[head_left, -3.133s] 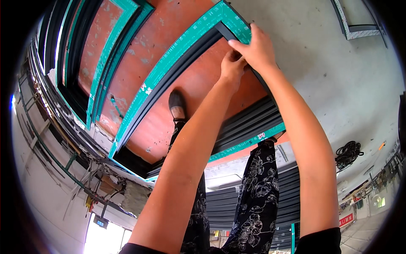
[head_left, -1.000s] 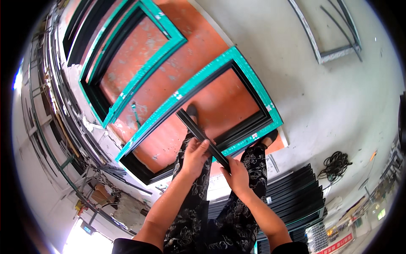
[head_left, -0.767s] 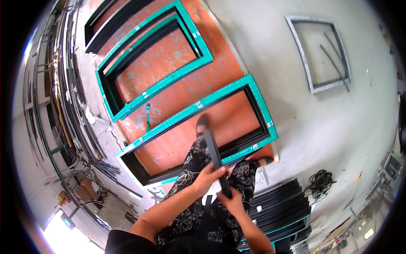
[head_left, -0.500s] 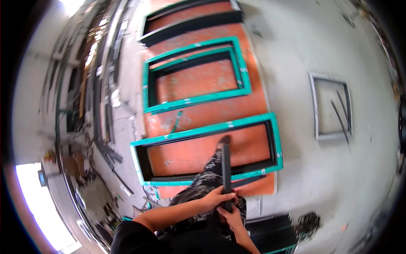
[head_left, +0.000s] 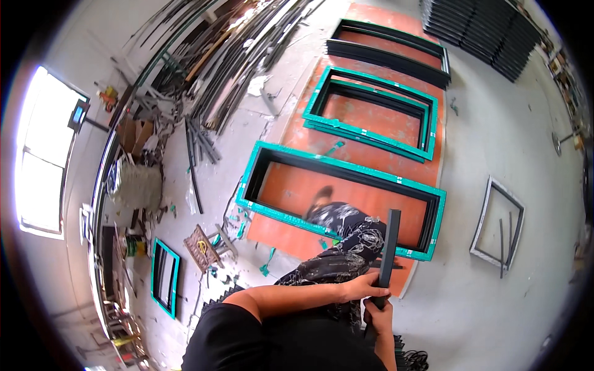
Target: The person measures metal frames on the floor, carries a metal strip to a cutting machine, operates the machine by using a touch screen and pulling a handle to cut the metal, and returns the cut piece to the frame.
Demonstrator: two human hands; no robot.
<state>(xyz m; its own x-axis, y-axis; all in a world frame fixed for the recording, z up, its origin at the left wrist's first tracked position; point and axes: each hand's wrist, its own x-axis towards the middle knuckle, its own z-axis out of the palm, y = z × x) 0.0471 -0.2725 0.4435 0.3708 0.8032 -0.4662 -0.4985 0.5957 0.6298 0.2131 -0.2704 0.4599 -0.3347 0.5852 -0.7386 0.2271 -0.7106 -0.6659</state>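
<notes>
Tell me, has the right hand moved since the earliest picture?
Yes, toward the body. Judged against the long green frame, the right hand has gone from near its far right corner to outside its near side.

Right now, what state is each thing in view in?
Left hand, closed around the dark bar.
Right hand, closed on the bar.
Dark bar, held by both hands, far end free.
Near green-edged frame, lying on the orange sheet.
Orange sheet, spread flat on the floor.
Pale-edged frame, lying on the floor, a thin strip across its edge.

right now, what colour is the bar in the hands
The bar is dark grey, seen best in the head view.
</notes>
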